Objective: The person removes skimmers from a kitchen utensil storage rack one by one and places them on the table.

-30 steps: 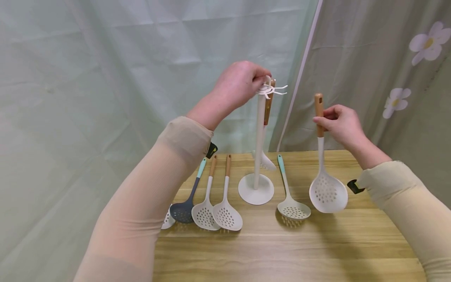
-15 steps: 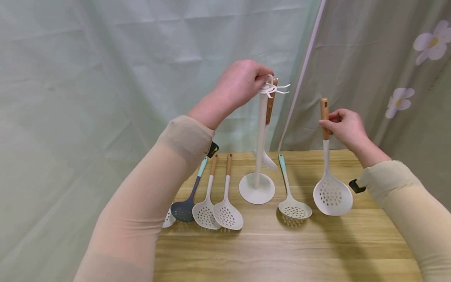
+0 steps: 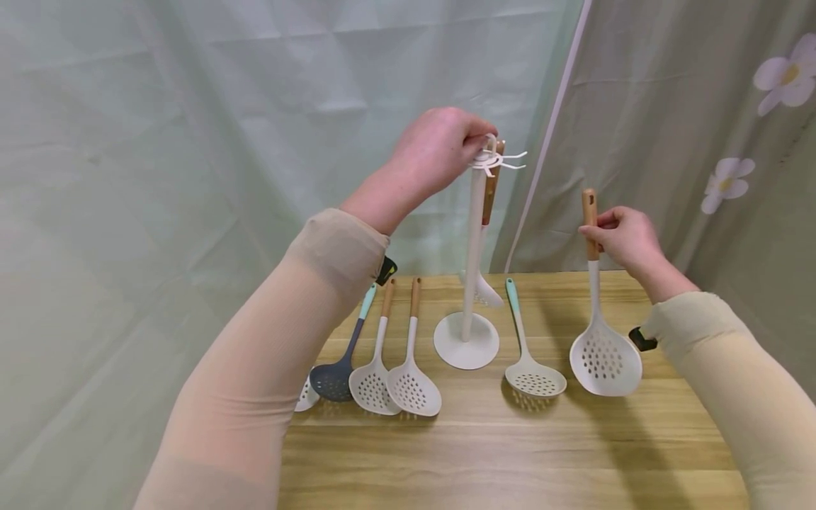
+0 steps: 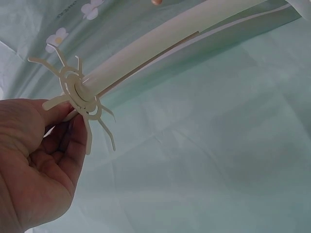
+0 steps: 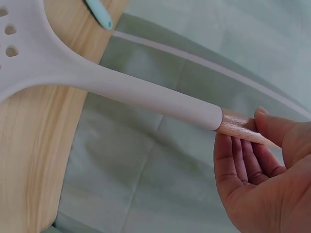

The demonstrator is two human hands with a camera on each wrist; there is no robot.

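A white utensil stand (image 3: 467, 340) rises from the wooden table (image 3: 510, 439), topped by a ring of hooks (image 3: 494, 160). My left hand (image 3: 440, 149) pinches that ring of hooks (image 4: 77, 92) at its top. One wooden-handled utensil (image 3: 489, 193) hangs from the stand behind the pole. My right hand (image 3: 621, 237) grips the wooden handle of a white slotted skimmer (image 3: 604, 361), holding it upright to the right of the stand, its head just over the table. In the right wrist view my fingers (image 5: 243, 160) curl round the wooden handle (image 5: 238, 127).
Lying on the table are a dark grey slotted spoon (image 3: 333, 379), two white skimmers (image 3: 392, 386) left of the stand and a teal-handled skimmer (image 3: 532, 375) right of it. Green curtains (image 3: 191, 106) hang behind; the right one carries flowers.
My right hand has lowered the skimmer and shifted it slightly right, its head nearer the table. The left hand stays on the hook ring.
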